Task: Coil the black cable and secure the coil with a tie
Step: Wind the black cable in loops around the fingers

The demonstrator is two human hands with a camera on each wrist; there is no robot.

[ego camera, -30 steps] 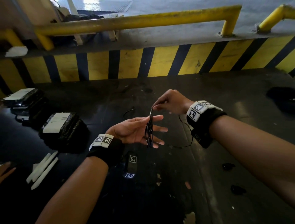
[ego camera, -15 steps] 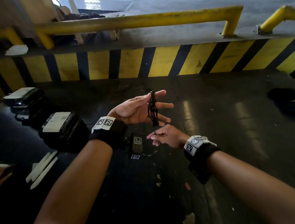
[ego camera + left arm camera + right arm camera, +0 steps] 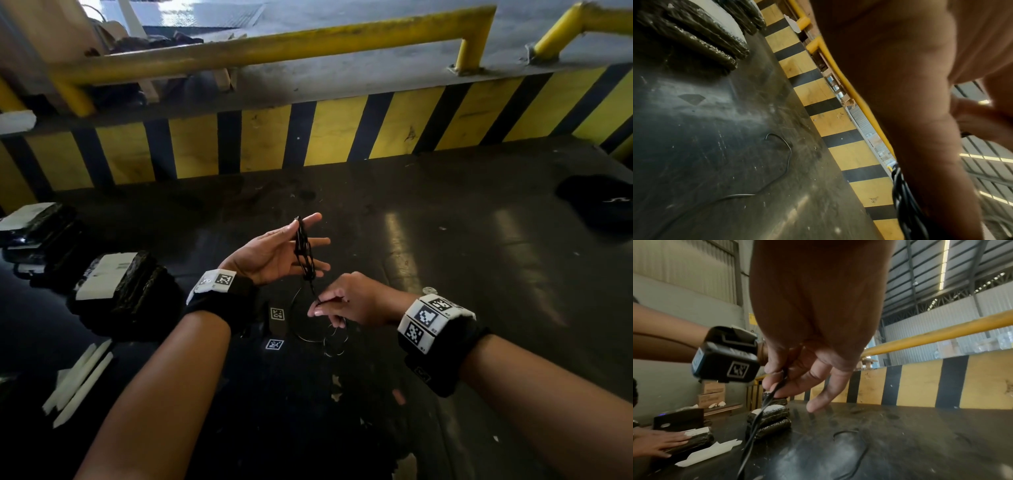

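The black cable is partly wound into a narrow coil (image 3: 303, 250) that hangs across the straight, spread fingers of my left hand (image 3: 291, 246), palm up. Its top is pinned under the thumb at the index finger. In the left wrist view the coil (image 3: 904, 203) lies against the palm. Just below, my right hand (image 3: 329, 303) pinches the free strand (image 3: 777, 389) between thumb and forefinger. The loose rest of the cable (image 3: 318, 334) lies in loops on the dark table (image 3: 445, 274). No tie can be made out.
Black wrapped packs with white labels (image 3: 120, 287) (image 3: 34, 226) and white strips (image 3: 78, 377) lie at the left. Another person's hand (image 3: 657, 444) rests on a pack. A small tagged black device (image 3: 275, 318) lies under my hands. A striped barrier (image 3: 325, 137) lies behind, a dark object (image 3: 599, 202) far right.
My right hand let go of the coil's top and dropped below my left hand, where it now pinches the free strand. My left hand rose with the coil on it.
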